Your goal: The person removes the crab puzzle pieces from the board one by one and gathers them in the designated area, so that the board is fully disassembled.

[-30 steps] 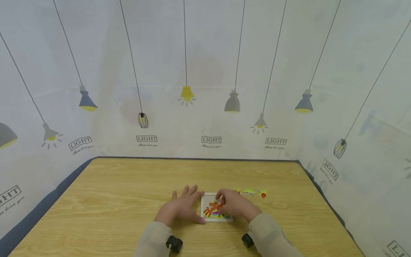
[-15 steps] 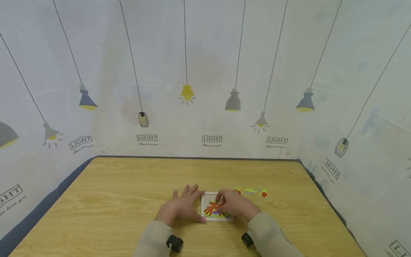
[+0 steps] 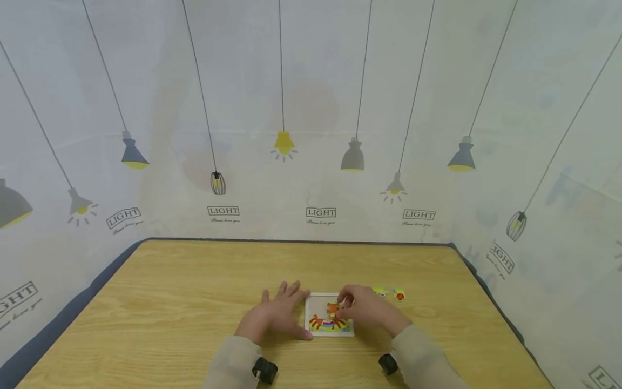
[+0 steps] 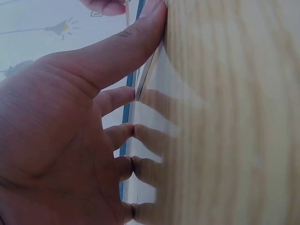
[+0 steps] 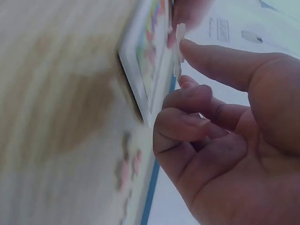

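A white-framed jigsaw puzzle tray (image 3: 308, 319) lies on the table, its lower part filled with a picture of orange legs and a rainbow band. My left hand (image 3: 277, 313) rests spread on the table, thumb and index fingertip at the tray's left edge. In the left wrist view its thumb (image 4: 112, 58) lies along that edge. Above the tray, my right hand (image 3: 362, 307) pinches an orange and yellow puzzle piece (image 3: 332, 309) between thumb and fingers. The right wrist view shows this puzzle piece (image 5: 178, 49) edge-on, raised off the tray, with the other fingers curled below.
Loose puzzle pieces (image 3: 399, 295) lie on the table to the right of the tray, behind the right hand. The wooden table (image 3: 194, 281) ends at a wall cloth (image 3: 262, 221) printed with lamps. A dark wrist camera sits on each sleeve.
My right hand has moved slightly right and lifted the orange piece away from the pieces in the tray. It now covers the nearest loose piece. The left hand stays in place.
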Demonstrator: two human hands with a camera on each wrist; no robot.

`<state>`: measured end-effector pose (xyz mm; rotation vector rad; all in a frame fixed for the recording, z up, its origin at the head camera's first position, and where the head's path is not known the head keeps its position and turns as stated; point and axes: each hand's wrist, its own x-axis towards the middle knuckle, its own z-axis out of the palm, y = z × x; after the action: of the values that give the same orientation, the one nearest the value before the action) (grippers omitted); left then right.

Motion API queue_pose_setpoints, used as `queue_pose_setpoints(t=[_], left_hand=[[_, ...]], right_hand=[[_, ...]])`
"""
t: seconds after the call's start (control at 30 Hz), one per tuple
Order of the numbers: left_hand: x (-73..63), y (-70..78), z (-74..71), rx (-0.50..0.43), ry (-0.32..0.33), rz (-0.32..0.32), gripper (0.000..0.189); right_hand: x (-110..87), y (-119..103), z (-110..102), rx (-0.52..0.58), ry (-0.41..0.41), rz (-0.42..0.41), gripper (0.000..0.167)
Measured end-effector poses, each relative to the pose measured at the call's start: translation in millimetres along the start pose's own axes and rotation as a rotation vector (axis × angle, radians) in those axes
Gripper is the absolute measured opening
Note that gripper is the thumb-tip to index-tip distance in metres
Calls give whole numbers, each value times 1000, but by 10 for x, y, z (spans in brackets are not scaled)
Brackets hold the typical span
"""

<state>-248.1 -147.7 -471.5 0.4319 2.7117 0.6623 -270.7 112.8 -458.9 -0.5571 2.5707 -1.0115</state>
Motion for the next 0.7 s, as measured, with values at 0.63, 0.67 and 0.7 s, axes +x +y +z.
queue_pose_setpoints(t=[0.63,0.67,0.7], left_hand=[[-11,-6,13,-1,-1,9,105],[-13,-7,13,-1,-1,9,105],[-12,-8,14,-2,-2,7,106]], right_hand=[[-368,586,-602,32,95,88,24],[-375,620,-609,32,91,93,24],[-382,651,-614,30,83,102,23]])
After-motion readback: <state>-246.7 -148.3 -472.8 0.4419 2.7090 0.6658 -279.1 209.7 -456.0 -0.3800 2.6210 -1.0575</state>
